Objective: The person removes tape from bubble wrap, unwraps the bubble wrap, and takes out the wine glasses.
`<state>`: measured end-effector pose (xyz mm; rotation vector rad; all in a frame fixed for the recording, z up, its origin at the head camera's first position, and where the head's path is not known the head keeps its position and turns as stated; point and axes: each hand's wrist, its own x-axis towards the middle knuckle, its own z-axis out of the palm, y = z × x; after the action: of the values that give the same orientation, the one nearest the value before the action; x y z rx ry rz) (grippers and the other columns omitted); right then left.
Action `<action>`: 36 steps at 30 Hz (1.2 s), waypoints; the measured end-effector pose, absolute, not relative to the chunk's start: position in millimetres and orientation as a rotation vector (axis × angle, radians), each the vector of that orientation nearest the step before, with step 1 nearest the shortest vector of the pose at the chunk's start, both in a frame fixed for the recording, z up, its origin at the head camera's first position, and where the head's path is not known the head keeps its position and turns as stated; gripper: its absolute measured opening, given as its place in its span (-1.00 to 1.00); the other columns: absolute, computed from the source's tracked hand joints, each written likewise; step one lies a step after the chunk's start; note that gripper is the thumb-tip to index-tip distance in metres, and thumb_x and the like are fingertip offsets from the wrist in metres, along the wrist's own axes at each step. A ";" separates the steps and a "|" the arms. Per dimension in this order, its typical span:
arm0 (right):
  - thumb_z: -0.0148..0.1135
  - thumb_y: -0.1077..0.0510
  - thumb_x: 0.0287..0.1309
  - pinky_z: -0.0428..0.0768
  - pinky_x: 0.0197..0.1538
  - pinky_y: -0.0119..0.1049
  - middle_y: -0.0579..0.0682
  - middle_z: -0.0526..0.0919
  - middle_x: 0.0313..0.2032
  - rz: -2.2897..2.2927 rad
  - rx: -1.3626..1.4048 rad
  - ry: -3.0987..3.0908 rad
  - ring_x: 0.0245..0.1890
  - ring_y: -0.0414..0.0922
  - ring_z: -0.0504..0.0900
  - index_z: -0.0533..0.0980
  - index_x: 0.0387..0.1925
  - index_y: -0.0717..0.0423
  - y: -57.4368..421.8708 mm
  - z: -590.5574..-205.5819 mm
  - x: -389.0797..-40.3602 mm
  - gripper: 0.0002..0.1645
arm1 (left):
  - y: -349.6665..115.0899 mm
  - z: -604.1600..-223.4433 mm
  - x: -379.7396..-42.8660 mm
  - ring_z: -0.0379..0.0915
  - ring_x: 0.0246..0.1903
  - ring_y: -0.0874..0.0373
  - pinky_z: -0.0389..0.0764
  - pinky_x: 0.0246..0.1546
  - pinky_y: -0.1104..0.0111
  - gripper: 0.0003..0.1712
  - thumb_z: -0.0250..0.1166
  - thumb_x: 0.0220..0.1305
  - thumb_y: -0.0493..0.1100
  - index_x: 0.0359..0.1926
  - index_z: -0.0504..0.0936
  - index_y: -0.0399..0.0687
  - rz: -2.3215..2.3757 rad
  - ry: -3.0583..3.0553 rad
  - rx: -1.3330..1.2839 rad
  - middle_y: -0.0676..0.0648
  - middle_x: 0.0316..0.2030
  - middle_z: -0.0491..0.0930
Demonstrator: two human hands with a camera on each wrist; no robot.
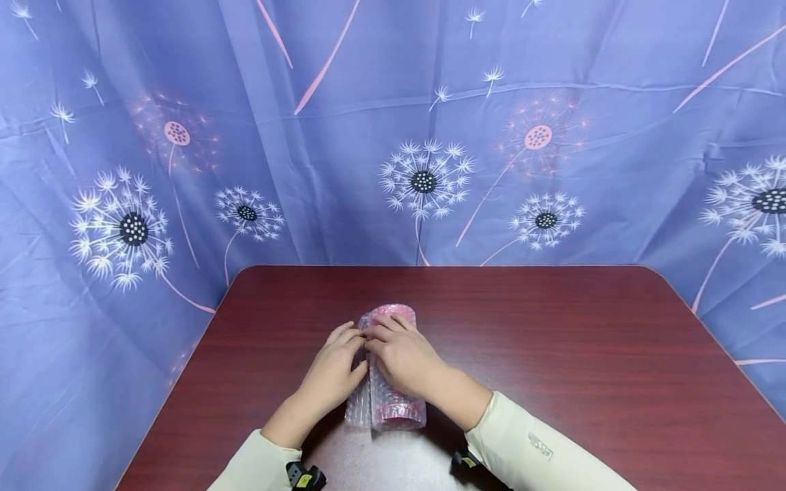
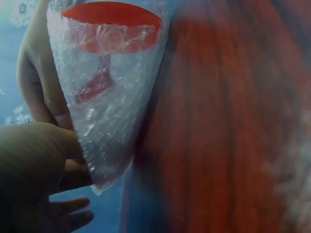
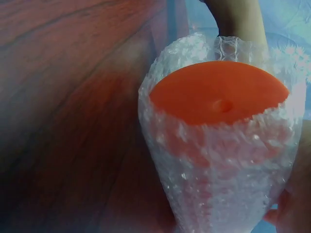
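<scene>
A red object with a round disc (image 3: 218,92) at one end and a narrow stem (image 2: 103,68) lies wrapped in a roll of clear bubble wrap (image 1: 396,395). A flat flap of the wrap (image 1: 358,412) extends along the roll's left side. My left hand (image 1: 331,372) touches this side, with the thumb apart from the fingers. Across the top of the roll rests my right hand (image 1: 405,354), its fingers pointing up and left toward the left fingertips. The wrap hides parts of both hands in the wrist views, and the object's whole shape is blurred by bubbles.
The roll lies on a dark red wood-grain table (image 1: 552,327) with rounded far corners. A blue curtain (image 1: 344,170) printed with dandelions hangs behind and beside it. Black wrist straps (image 1: 307,477) sit at both pale sleeves (image 1: 540,443).
</scene>
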<state>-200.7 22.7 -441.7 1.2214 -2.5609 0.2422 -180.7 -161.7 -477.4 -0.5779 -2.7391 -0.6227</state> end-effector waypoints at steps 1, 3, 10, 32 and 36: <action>0.19 0.10 0.35 0.36 0.45 0.02 -0.07 0.67 0.17 0.240 1.227 -2.556 0.35 0.00 0.49 0.69 -0.01 0.01 22.5 -441.7 -201.0 -0.73 | -162.4 -477.2 -180.8 0.35 0.38 -0.17 0.39 0.40 0.07 -0.64 0.41 0.13 -0.25 -0.03 0.68 -0.27 -0.614 -2.745 -0.604 -0.15 0.11 0.63; 0.22 0.10 0.32 0.36 0.45 0.02 -0.07 0.67 0.16 0.229 1.232 -2.543 0.35 0.00 0.50 0.70 -0.02 0.02 22.4 -442.5 -202.7 -0.73 | -163.2 -477.4 -181.3 0.33 0.40 -0.14 0.38 0.41 0.09 -0.62 0.40 0.15 -0.24 0.00 0.66 -0.30 -0.601 -2.761 -0.641 -0.15 0.12 0.64; 0.26 0.16 0.26 0.32 0.48 0.01 -0.06 0.66 0.17 0.187 1.266 -2.552 0.38 0.02 0.47 0.67 0.03 0.02 24.7 -442.4 -211.0 -0.69 | -165.2 -475.3 -187.2 0.43 0.34 -0.12 0.45 0.34 0.05 -0.52 0.33 0.29 -0.22 0.19 0.59 -0.36 -0.606 -2.876 -0.670 -0.21 0.28 0.53; 0.15 0.29 0.29 0.19 0.54 0.04 0.06 0.54 0.34 0.296 1.277 -2.614 0.47 0.08 0.34 0.63 0.06 0.13 31.8 -448.6 -242.9 -0.66 | -161.2 -483.0 -229.2 0.38 0.38 -0.11 0.42 0.38 0.08 -0.28 0.37 0.11 -0.11 0.33 0.51 -0.20 -0.772 -2.976 -0.698 -0.20 0.41 0.41; 0.16 0.29 0.27 0.15 0.56 0.03 0.06 0.50 0.37 0.293 1.268 -2.638 0.49 0.07 0.31 0.62 0.10 0.10 34.3 -449.1 -243.6 -0.62 | -158.7 -483.7 -229.8 0.31 0.41 -0.18 0.35 0.40 -0.05 -0.23 0.40 0.11 -0.07 0.36 0.48 -0.20 -0.794 -2.991 -0.693 -0.26 0.43 0.36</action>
<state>-243.6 34.3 -449.1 1.2682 -2.6381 0.2931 -229.8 -158.7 -483.7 -0.6928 -2.9913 -0.7938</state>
